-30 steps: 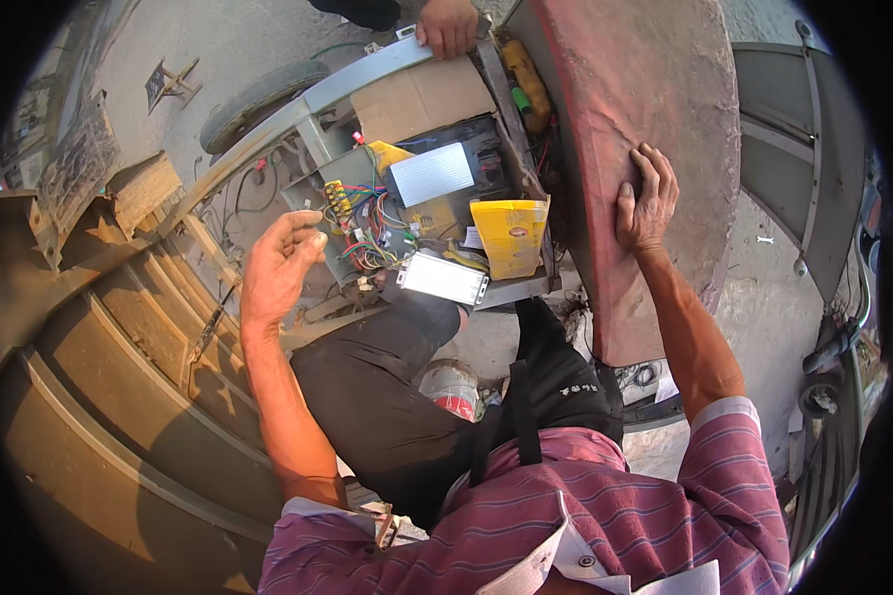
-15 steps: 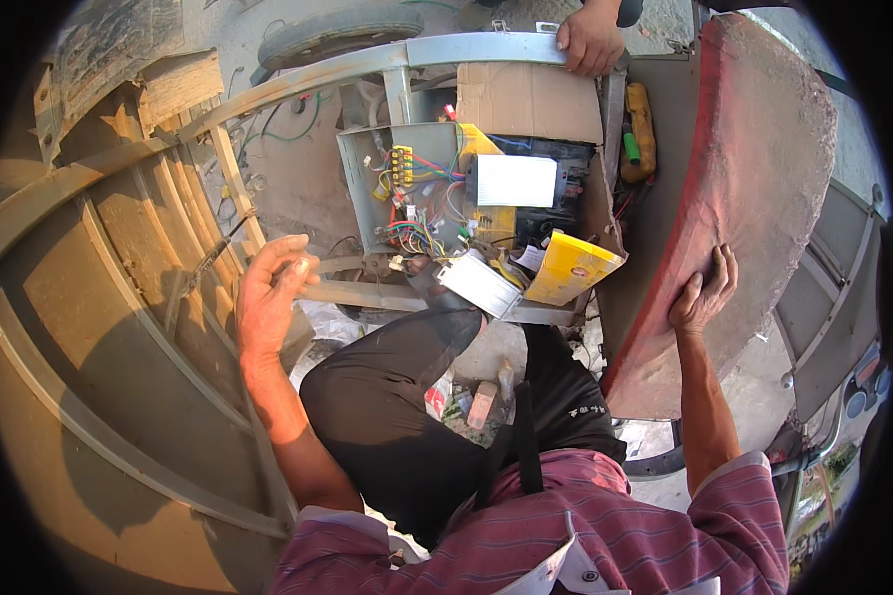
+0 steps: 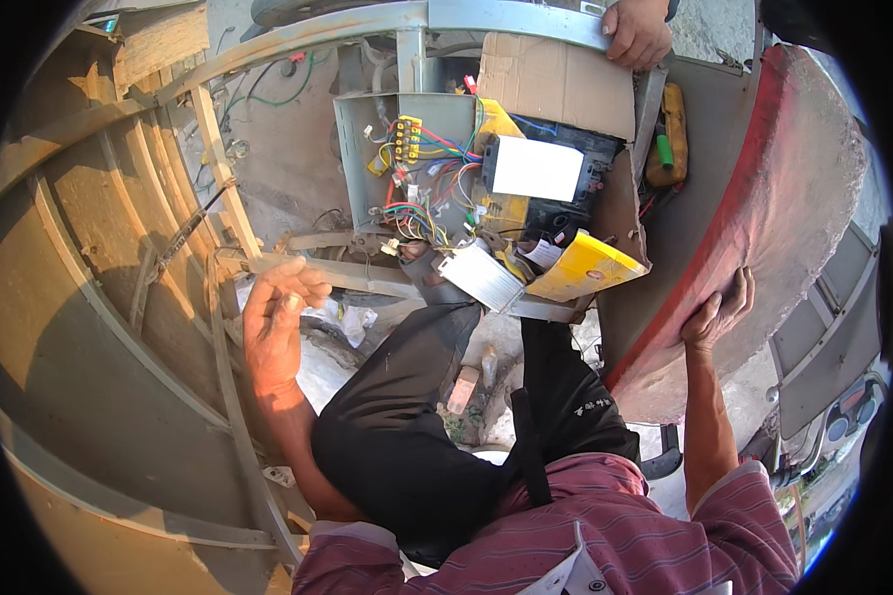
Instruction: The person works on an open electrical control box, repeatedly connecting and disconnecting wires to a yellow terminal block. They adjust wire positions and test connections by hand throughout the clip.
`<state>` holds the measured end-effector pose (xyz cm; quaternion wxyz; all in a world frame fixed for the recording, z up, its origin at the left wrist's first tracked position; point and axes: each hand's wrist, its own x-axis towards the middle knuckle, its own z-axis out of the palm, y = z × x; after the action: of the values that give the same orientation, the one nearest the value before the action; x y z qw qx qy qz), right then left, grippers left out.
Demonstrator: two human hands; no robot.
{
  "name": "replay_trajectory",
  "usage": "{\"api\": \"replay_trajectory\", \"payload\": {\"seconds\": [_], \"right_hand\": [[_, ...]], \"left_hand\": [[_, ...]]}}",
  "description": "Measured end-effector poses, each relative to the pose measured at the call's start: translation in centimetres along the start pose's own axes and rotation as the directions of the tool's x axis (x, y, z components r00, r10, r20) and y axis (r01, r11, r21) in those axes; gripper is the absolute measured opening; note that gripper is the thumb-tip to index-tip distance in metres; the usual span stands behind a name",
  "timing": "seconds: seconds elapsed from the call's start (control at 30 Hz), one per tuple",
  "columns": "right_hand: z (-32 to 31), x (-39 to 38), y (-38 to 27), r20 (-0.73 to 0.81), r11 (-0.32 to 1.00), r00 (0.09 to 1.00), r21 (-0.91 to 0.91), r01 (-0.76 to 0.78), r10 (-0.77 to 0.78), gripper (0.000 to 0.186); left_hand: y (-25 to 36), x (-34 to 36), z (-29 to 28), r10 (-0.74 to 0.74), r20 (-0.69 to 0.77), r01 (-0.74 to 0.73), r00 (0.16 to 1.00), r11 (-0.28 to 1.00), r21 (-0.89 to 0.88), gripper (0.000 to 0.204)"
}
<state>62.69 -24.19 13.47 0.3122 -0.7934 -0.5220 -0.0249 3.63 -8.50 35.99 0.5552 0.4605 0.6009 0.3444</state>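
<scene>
My left hand (image 3: 283, 322) is raised beside the wooden-coloured slatted frame, its fingers bent but apart, with nothing visible in it. My right hand (image 3: 719, 309) lies against the worn, red-edged padded panel (image 3: 764, 228), fingers spread on its surface. Between my hands is an open grey metal box (image 3: 359, 149) with a yellow terminal block (image 3: 407, 139) and tangled coloured wires (image 3: 427, 213). A silver ribbed box (image 3: 482, 278) leans at its near side, beside a yellow folded card (image 3: 587, 270). A white-topped box (image 3: 537, 169) sits over black casings.
Another person's hand (image 3: 637, 33) rests on the metal frame bar (image 3: 516, 20) at the far side. A cardboard flap (image 3: 556, 84) stands beneath it. A yellow object (image 3: 674, 129) and a green handle (image 3: 665, 151) lie near the panel. A reddish block (image 3: 462, 390) is on the ground between my legs.
The view has shifted, so the frame and boxes appear slightly farther right. My left hand's fingers have bent over a little more. My right hand keeps its place on the panel.
</scene>
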Motion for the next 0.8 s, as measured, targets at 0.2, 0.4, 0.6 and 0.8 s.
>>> {"api": "replay_trajectory", "payload": {"seconds": [0.2, 0.4, 0.6, 0.8], "right_hand": [[-0.3, 0.1, 0.7, 0.029, 0.993, 0.992, -0.007, 0.121, -0.121, 0.065], [0.0, 0.2, 1.8, 0.025, 0.994, 0.995, 0.061, 0.093, -0.094, 0.073], [-0.3, 0.6, 2.6, 0.059, 0.998, 0.997, 0.045, 0.049, -0.051, 0.082], [-0.8, 1.5, 1.7, 0.083, 0.983, 0.983, 0.078, -0.169, 0.162, 0.081]], "left_hand": [[-9.4, -5.8, -1.1, -0.266, -0.387, 0.319, 0.883, 0.944, 0.080, 0.042], [-28.3, -19.6, -1.0, -0.536, -0.354, 0.574, 0.766, 0.819, 0.001, 0.046], [-39.1, -33.6, 6.7, -0.839, -0.290, 0.858, 0.461, 0.505, -0.096, 0.043], [-40.6, -30.8, 12.4, -0.858, -0.307, 0.852, 0.411, 0.481, -0.206, 0.039]]}}
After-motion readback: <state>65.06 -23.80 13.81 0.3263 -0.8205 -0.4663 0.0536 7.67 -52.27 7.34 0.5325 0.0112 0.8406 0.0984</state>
